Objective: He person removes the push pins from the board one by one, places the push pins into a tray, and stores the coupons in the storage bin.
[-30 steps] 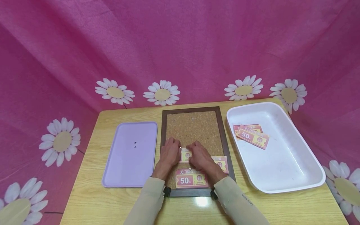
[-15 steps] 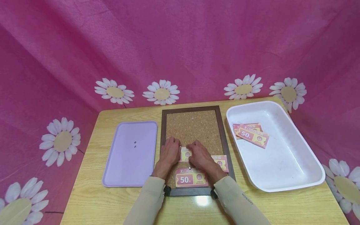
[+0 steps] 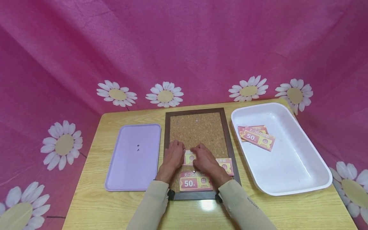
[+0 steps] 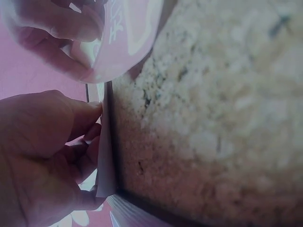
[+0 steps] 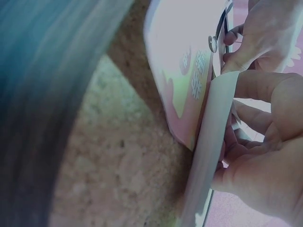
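A pink and yellow coupon [image 3: 189,158] lies across a framed cork board [image 3: 198,131], partly covered by both hands. At its left end, the left hand [image 3: 173,157] pinches the paper edge [image 4: 106,151]. The right hand [image 3: 205,160] holds the coupon's right part with bent thumb and fingers; in the right wrist view its fingers [image 5: 255,87] touch the pale paper strip [image 5: 213,118]. Nearer the front, another coupon [image 3: 188,184] lies on the board, with a silver pin [image 3: 194,172] at its top edge. A further coupon [image 3: 225,166] sits partly behind the right forearm.
On the left, a lilac tray [image 3: 132,169] holds two tiny dark pieces [image 3: 138,145]. A deep white tray [image 3: 290,166] on the right contains overlapping coupons [image 3: 258,139]. Behind the wooden table [image 3: 86,179] hangs a magenta cloth with daisies.
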The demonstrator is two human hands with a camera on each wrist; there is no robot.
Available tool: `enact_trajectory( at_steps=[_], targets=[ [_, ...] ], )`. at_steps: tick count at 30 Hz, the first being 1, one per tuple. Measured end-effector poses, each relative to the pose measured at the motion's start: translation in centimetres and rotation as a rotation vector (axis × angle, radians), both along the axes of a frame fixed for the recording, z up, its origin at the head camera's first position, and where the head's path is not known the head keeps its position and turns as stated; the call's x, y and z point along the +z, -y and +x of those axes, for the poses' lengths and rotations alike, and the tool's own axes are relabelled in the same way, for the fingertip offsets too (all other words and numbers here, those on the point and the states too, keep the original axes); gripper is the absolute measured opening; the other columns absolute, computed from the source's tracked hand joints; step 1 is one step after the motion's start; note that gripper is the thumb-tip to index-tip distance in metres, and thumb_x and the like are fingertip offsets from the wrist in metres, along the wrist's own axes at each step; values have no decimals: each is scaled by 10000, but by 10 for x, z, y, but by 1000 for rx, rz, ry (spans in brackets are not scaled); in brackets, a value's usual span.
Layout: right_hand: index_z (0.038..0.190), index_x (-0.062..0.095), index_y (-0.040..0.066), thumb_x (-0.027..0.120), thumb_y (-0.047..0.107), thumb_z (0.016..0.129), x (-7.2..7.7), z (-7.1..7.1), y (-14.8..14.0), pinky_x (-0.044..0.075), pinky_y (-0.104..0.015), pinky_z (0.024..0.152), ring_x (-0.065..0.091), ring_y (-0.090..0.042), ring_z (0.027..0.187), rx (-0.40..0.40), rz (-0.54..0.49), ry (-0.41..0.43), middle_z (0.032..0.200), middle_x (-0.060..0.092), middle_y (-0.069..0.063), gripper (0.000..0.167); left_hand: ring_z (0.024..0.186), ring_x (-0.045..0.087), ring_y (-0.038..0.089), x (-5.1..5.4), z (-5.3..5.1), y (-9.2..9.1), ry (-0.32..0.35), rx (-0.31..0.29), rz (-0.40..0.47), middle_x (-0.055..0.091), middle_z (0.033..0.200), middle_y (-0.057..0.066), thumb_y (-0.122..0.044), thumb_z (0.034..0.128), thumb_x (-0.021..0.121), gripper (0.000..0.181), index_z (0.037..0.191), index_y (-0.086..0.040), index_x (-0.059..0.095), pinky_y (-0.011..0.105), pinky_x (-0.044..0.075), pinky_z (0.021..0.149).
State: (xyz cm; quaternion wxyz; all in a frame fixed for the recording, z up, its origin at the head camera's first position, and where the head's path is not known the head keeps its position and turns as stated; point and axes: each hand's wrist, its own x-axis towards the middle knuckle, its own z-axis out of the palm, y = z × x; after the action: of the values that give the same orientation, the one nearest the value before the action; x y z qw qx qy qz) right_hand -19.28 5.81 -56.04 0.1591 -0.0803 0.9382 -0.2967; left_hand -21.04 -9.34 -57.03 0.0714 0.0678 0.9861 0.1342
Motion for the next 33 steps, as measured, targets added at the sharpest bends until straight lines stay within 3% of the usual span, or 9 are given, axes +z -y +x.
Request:
enact_trajectory(
  at_steps=[33],
  targets=[
    [1332, 575, 137, 670, 96, 805, -2, -1, 1, 436, -326, 817, 482, -173, 911, -8, 20, 23, 1111, 499, -16, 538, 995, 490, 211, -2, -1, 3, 16, -11, -5, 518, 1025, 32, -242, 988, 511, 121, 1002, -150, 589, 387, 432, 784]
  ],
)
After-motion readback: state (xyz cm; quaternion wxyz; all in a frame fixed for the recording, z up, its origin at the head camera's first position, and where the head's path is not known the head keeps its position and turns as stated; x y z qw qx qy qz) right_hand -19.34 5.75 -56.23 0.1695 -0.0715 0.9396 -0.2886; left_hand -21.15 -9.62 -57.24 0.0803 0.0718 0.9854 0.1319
